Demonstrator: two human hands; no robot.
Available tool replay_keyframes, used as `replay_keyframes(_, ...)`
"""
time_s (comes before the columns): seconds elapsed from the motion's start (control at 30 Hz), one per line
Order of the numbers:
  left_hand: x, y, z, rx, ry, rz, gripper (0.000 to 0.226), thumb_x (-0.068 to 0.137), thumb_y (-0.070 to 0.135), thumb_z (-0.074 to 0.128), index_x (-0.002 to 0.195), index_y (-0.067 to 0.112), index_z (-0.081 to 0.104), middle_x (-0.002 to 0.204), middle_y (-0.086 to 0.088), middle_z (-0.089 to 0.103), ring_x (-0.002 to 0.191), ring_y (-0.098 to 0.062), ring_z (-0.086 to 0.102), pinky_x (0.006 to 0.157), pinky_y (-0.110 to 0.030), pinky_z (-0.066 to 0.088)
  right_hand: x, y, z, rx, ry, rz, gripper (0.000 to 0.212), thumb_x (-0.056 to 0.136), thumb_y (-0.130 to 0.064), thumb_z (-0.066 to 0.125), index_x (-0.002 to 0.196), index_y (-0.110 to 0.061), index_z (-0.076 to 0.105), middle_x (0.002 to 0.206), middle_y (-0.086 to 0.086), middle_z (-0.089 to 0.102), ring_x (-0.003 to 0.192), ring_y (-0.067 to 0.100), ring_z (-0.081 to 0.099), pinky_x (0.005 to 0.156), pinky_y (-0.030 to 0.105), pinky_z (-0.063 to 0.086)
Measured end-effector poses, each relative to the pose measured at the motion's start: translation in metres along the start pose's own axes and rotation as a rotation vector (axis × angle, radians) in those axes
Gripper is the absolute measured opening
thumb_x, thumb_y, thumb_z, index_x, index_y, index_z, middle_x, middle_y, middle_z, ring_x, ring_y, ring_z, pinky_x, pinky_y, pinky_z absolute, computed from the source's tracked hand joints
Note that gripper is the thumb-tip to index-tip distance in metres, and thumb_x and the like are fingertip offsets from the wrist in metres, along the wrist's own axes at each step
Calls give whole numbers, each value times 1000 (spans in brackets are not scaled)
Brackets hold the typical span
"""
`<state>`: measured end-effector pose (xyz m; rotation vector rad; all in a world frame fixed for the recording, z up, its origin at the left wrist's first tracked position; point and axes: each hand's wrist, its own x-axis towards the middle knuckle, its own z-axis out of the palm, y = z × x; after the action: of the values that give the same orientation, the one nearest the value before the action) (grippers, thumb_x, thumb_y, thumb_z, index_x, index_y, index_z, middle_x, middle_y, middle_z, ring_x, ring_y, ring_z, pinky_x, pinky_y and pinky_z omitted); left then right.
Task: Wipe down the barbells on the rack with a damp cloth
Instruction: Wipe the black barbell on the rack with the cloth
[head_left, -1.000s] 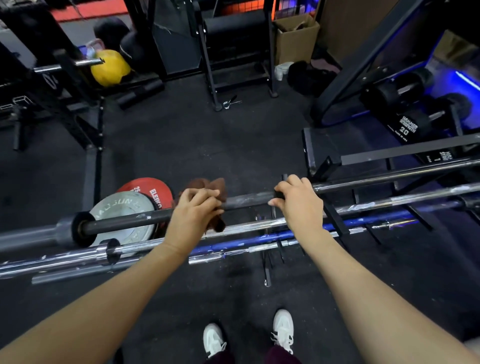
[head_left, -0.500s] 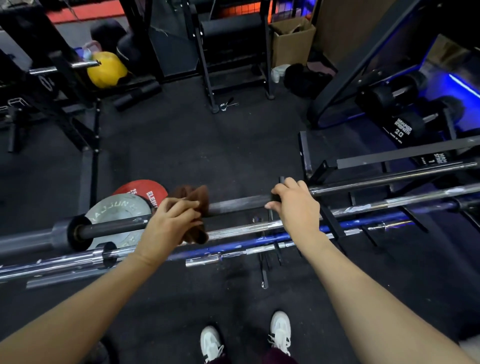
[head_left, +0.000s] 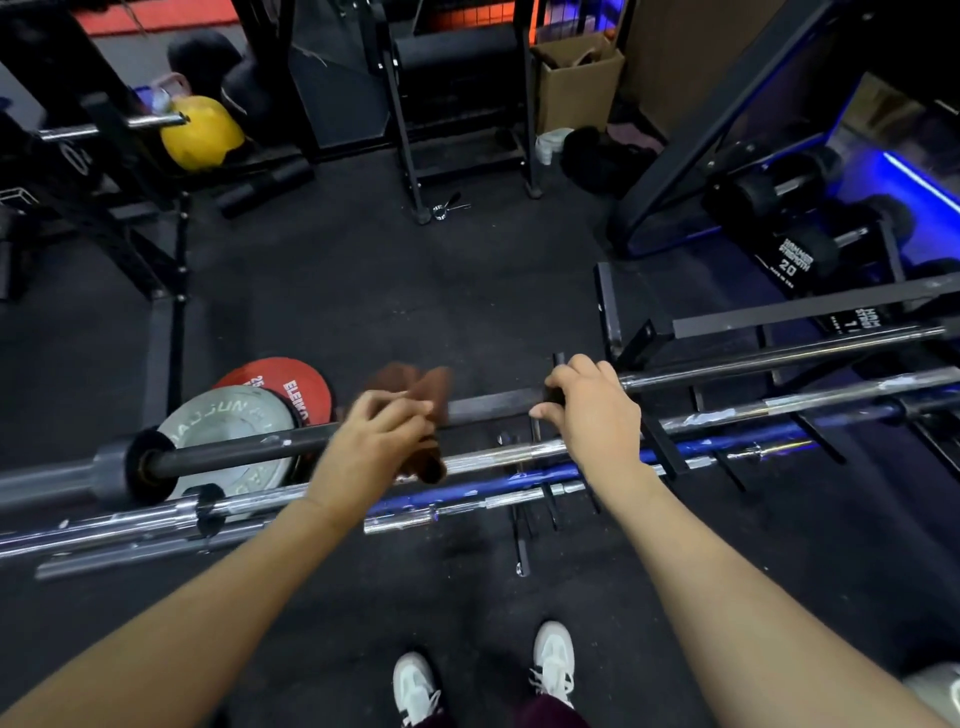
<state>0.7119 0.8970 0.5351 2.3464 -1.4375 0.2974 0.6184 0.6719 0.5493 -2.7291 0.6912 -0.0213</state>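
The left hand (head_left: 382, 436), curled round the brown cloth (head_left: 421, 400) on the dark top barbell (head_left: 249, 452), has slid back toward three o'clock, nearing the right hand (head_left: 597, 410) gripping it, so wiping continues.

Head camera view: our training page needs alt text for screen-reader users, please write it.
A person's left hand grips a brown cloth around a dark barbell on a rack, while the right hand grips the same bar. Chrome and blue bars lie just below.

Dim, blue-lit right, motion-blurred cloth (head_left: 415, 395)
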Motion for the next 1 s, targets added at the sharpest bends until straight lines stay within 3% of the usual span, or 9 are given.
replay_keyframes(0.07, -11, -10, -12, 12, 75, -96, 40, 95, 32, 44, 79, 6, 70, 93, -7, 70, 88, -19, 44, 95, -12, 32, 0, -2, 1, -7, 12, 0, 35, 86, -41, 63, 111, -17, 60, 109, -4, 50, 108, 16, 40, 60, 30, 32)
replay_keyframes(0.13, -3, 0, -10, -3, 70, -163, 27, 87, 26, 56, 75, 6, 71, 90, -5, 70, 87, -16, 42, 99, -6, 25, 0, -6, 2, -13, 17, 0, 34, 86, -41, 63, 110, -17, 60, 109, -3, 50, 107, 16, 40, 58, 30, 31)
replay_keyframes(0.23, 30, 29, 23, 48, 36, -56, 27, 81, 29, 49, 81, 14, 71, 96, 2, 69, 95, -12, 44, 101, -17, 30, -1, -7, 4, -7, 39, 6, 29, 87, -38, 64, 106, -16, 60, 106, -3, 50, 104, 17, 41, 56, 29, 30)
replay_keyframes(0.3, 60, 49, 39, 97, 24, 53, 31, 83, 32, 43, 79, 17, 69, 93, 3, 67, 93, -14, 48, 89, -26, 37, -2, -6, 4, -31, 59, 7, 23, 88, -33, 63, 102, -16, 59, 105, -2, 50, 102, 17, 40, 54, 29, 29)
replay_keyframes(0.43, 62, 40, 31, 135, 24, 199, 29, 86, 28, 45, 74, 14, 67, 86, 1, 68, 89, -13, 48, 81, -25, 36, -3, -1, 3, -4, 67, 14, 24, 86, -33, 66, 103, -16, 60, 103, -3, 50, 101, 17, 41, 55, 28, 32)
replay_keyframes(0.67, -14, -7, -11, -10, 67, -92, 5, 77, 10, 66, 77, 6, 70, 97, 1, 62, 93, -11, 45, 96, -10, 28, -2, -6, 2, 43, 47, 37, 32, 85, -36, 66, 108, -15, 61, 105, -4, 52, 105, 15, 40, 58, 27, 32)
replay_keyframes(0.73, 1, 6, 3, -12, 47, -42, 8, 77, 13, 63, 79, 8, 69, 95, -1, 64, 100, 0, 44, 98, -9, 27, -2, -9, 4, 44, 48, 42, 31, 85, -35, 67, 108, -14, 62, 105, -3, 52, 105, 16, 41, 58, 27, 33)
replay_keyframes(0.83, 42, 33, 34, 104, 46, 99, 17, 82, 22, 53, 76, 12, 66, 83, 1, 67, 90, -10, 45, 85, -26, 35, -1, -9, 4, 33, 58, 56, 31, 85, -33, 68, 108, -14, 62, 105, -1, 52, 105, 17, 42, 59, 28, 34)
replay_keyframes(1.0, 42, 23, 31, 144, -31, 234, 19, 87, 19, 50, 79, 15, 66, 86, 2, 67, 87, -13, 62, 87, -26, 34, -1, -6, 3, 41, 47, 80, 32, 84, -32, 69, 109, -13, 62, 106, -1, 52, 105, 18, 41, 60, 30, 35)
